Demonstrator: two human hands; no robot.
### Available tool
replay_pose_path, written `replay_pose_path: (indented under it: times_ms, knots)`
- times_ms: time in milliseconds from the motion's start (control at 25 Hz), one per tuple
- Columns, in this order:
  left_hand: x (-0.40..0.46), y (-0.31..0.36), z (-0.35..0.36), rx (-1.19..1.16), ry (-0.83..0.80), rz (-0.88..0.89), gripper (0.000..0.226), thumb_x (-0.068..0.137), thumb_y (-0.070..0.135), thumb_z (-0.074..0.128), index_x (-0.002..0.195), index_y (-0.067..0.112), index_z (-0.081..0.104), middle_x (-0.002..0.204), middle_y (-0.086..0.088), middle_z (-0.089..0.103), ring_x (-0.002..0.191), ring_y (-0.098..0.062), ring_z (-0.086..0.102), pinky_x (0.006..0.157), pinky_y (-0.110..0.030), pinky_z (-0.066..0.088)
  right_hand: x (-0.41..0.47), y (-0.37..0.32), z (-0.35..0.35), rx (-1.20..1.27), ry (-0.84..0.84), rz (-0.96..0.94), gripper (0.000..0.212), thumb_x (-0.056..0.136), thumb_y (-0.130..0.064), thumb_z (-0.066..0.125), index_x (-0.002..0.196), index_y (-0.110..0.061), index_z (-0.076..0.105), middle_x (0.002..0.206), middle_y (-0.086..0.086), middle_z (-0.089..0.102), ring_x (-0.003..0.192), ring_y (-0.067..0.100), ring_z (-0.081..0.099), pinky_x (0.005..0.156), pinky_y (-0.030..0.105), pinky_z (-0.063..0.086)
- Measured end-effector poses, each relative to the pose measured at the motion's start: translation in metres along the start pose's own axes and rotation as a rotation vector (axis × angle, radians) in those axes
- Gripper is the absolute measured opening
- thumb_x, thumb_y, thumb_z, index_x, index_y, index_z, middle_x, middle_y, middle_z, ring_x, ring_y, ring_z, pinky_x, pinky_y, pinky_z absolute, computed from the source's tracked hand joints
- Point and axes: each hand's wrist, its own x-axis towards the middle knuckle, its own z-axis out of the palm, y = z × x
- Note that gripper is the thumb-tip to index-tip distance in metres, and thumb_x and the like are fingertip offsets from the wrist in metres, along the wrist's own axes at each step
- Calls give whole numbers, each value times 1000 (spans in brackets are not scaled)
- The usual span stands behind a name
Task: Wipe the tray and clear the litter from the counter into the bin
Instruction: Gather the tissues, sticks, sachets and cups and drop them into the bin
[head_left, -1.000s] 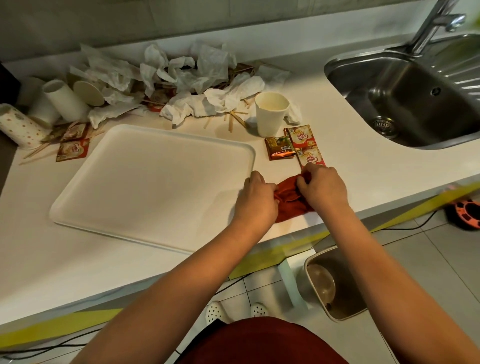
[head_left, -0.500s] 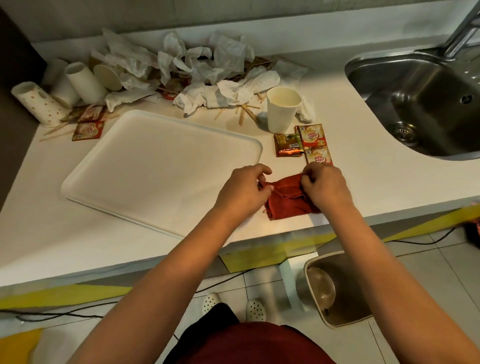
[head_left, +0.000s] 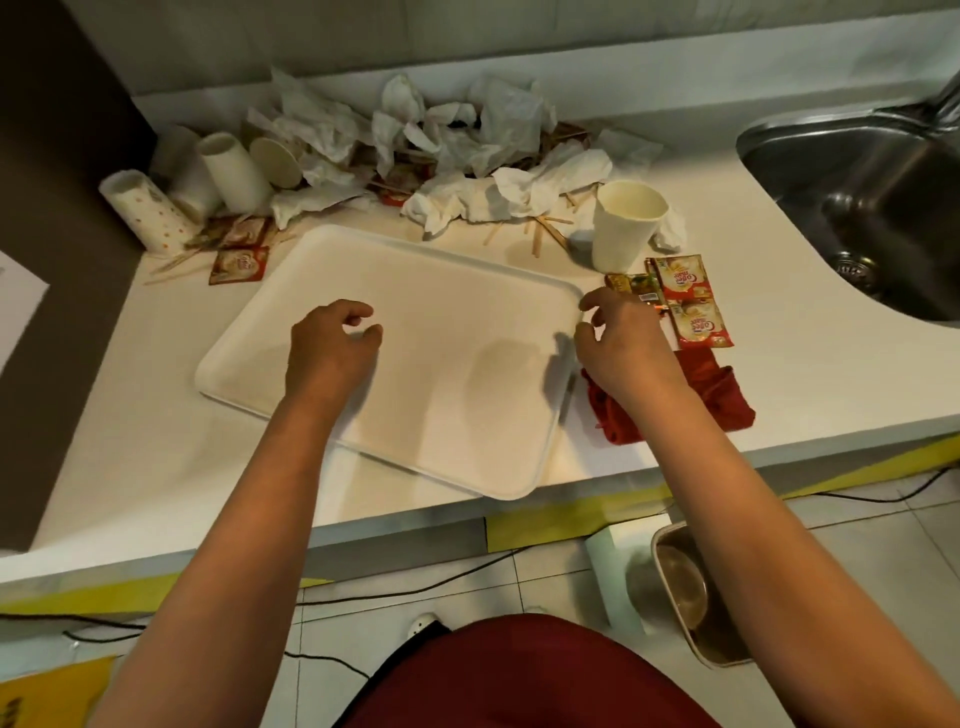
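A white tray (head_left: 447, 291) lies on the counter in front of me. My left hand (head_left: 330, 353) hovers over its left half with fingers loosely curled, holding nothing. My right hand (head_left: 621, 340) is at the tray's right rim, fingers loosely bent and empty. A folded red cloth (head_left: 727, 400) lies on the counter under and to the right of my right wrist. Behind the tray sit crumpled tissues (head_left: 457, 150), wooden sticks (head_left: 545, 228), an upright paper cup (head_left: 626, 226), tipped paper cups (head_left: 228, 174) and coffee sachets (head_left: 685, 296). The bin (head_left: 696, 597) stands on the floor at lower right.
A steel sink (head_left: 872, 182) is set in the counter at the right. More sachets (head_left: 239, 262) lie at the tray's back left corner. A dark wall panel (head_left: 47, 218) bounds the left. Cables (head_left: 415, 587) run across the tiled floor below the counter edge.
Both hands have let go of the red cloth, which stays on the counter. My left hand moved left over the tray and my right hand moved to the tray's right rim.
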Motion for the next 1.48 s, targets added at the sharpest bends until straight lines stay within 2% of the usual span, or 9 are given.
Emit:
replay_pose_path:
  times_ms: [120, 280, 440, 520, 680, 840, 1080, 1240, 1480]
  knots:
    - [15, -32, -19, 59, 120, -26, 29, 87, 17, 58, 116, 16, 62, 125, -12, 55, 110, -27, 55, 95, -31, 40, 5, -10, 21, -81, -42, 201, 36, 92, -11, 46, 126, 0, 46, 126, 23, 46, 112, 38, 50, 86, 36, 43]
    - [33, -71, -31, 169, 238, -51, 41, 85, 3, 50, 124, 14, 57, 135, -14, 44, 118, -32, 50, 102, -39, 40, 8, -10, 38, -123, -86, 373, 29, 90, -7, 45, 117, 5, 45, 118, 26, 54, 108, 40, 54, 77, 36, 44]
    - [50, -96, -41, 284, 136, -82, 54, 85, 1, 45, 137, 12, 43, 134, -19, 48, 120, -39, 46, 102, -46, 38, 8, -9, 50, -166, -59, 414, 27, 88, -7, 44, 112, 6, 46, 113, 27, 57, 105, 42, 56, 83, 41, 46]
    - [53, -100, -42, 344, 116, -71, 52, 87, 2, 44, 138, 14, 43, 129, -20, 52, 115, -40, 47, 97, -46, 39, 7, -9, 55, -193, -37, 415, 26, 87, -7, 43, 111, 4, 45, 111, 26, 59, 103, 43, 56, 87, 46, 47]
    - [60, -102, -43, 276, 162, -67, 41, 92, 5, 43, 132, 11, 49, 123, -22, 54, 112, -40, 49, 91, -48, 43, 6, -9, 60, -247, -3, 401, 24, 92, -14, 41, 110, 2, 45, 107, 25, 61, 100, 42, 57, 84, 47, 47]
    - [56, -100, -45, 147, 170, -148, 50, 85, -6, 44, 131, 13, 52, 122, -17, 56, 111, -36, 54, 89, -44, 49, 11, -12, 58, -299, -23, 425, 24, 94, -12, 38, 113, 1, 45, 109, 23, 62, 101, 40, 59, 82, 43, 45]
    - [25, -108, -59, 80, 244, -168, 51, 82, -8, 46, 129, 10, 53, 122, -17, 57, 111, -36, 54, 91, -46, 50, 22, -19, 51, -167, 63, 332, 20, 94, -11, 40, 109, 2, 46, 98, 24, 63, 89, 41, 61, 73, 44, 50]
    - [4, -120, -70, 50, 300, -253, 51, 83, -8, 45, 129, 12, 53, 123, -15, 56, 113, -35, 53, 92, -46, 49, 26, -27, 60, -83, 36, 250, 13, 95, -13, 40, 100, -2, 46, 90, 21, 62, 81, 38, 60, 69, 42, 51]
    - [-20, -139, -85, 99, 335, -396, 52, 83, -7, 43, 130, 13, 52, 126, -15, 53, 115, -34, 51, 90, -42, 46, 25, -40, 83, -38, -28, 190, 14, 94, -16, 43, 93, -4, 51, 90, 18, 62, 82, 35, 60, 70, 39, 50]
